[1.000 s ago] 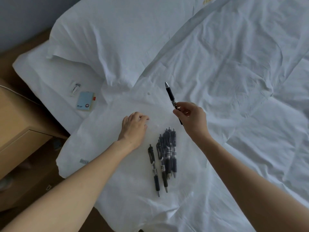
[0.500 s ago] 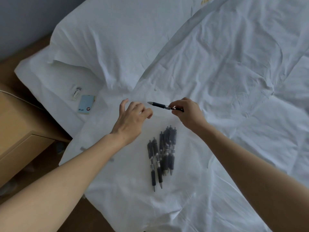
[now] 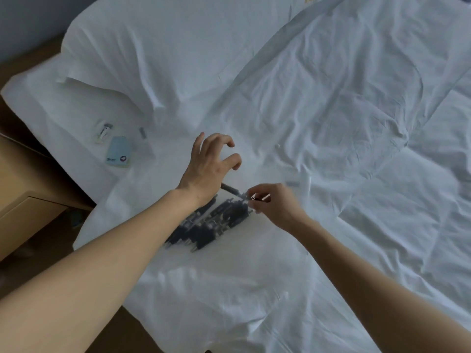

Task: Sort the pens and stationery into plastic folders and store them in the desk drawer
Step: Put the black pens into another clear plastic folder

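Several black pens (image 3: 216, 222) lie in a blurred heap on the white bed sheet (image 3: 331, 123), seemingly inside a clear plastic folder (image 3: 150, 149) that is hard to see. My right hand (image 3: 275, 207) pinches one black pen (image 3: 230, 191) by its rear end, and the pen lies almost flat with its tip pointing left over the heap. Above the heap's far end, my left hand (image 3: 209, 166) is raised with fingers curled like a claw. It appears to hold up the folder's top sheet, whose barcode sticker (image 3: 142, 132) now sits high.
A large white pillow (image 3: 165, 52) lies at the back left. A small pale blue packet (image 3: 118, 152) and a small white item (image 3: 103, 129) rest near the bed's left edge. A wooden bedside cabinet (image 3: 28, 200) stands at the left, below the mattress edge.
My right hand lowered the pen from upright to nearly flat and brought it down to the heap. My left hand lifted off the folder, its fingers curled, and the barcode sticker swung upward.
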`<state>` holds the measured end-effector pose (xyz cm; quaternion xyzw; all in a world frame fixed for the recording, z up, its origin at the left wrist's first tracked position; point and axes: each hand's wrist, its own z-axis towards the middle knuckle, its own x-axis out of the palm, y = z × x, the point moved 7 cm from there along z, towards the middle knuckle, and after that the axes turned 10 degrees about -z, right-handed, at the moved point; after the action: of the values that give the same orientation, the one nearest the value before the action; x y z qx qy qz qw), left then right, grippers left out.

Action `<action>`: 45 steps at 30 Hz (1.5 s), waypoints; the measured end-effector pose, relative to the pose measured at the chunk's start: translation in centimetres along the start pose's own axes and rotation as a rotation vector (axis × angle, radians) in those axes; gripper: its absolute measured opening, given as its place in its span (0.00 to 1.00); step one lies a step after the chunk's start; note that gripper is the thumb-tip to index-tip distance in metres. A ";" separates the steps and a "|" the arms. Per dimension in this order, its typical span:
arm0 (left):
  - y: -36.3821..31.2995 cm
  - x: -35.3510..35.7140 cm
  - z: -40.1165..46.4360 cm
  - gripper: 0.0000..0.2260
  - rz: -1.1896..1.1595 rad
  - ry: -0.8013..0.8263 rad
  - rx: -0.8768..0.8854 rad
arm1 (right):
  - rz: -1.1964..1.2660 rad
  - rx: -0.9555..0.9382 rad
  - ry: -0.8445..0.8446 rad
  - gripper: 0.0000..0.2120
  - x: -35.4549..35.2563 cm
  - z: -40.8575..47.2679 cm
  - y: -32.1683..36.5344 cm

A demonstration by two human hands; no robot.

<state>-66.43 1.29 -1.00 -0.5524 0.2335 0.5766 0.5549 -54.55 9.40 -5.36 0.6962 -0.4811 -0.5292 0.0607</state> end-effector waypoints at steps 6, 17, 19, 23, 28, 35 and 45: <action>0.7 0.0 -1.4 0.19 -0.102 -0.011 -0.074 | -0.121 -0.095 0.026 0.08 -0.9 0.7 0.4; 1.2 -2.4 -2.5 0.16 -0.175 -0.004 -0.110 | -0.247 -0.288 0.171 0.07 1.6 3.1 4.3; 1.2 -2.6 -2.6 0.16 -0.181 -0.007 -0.099 | -0.254 -0.290 0.182 0.08 2.0 3.2 4.3; 1.3 -2.9 -2.7 0.19 -0.192 0.002 -0.093 | -0.317 -0.285 0.184 0.14 1.4 3.3 3.4; 1.2 -3.3 -2.4 0.17 -0.217 0.008 -0.073 | -0.315 -0.213 0.130 0.11 -0.8 3.6 1.8; 1.1 -3.2 -2.3 0.17 -0.237 0.024 -0.086 | -0.254 -0.194 0.139 0.08 -0.1 3.9 2.9; 1.1 -2.8 -2.1 0.12 -0.232 0.044 -0.099 | -0.183 -0.234 0.102 0.10 1.1 3.9 4.3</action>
<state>-67.22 -1.95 0.58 -0.6149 0.1515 0.5071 0.5846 -60.25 7.97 -5.25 0.7512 -0.3471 -0.5490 0.1175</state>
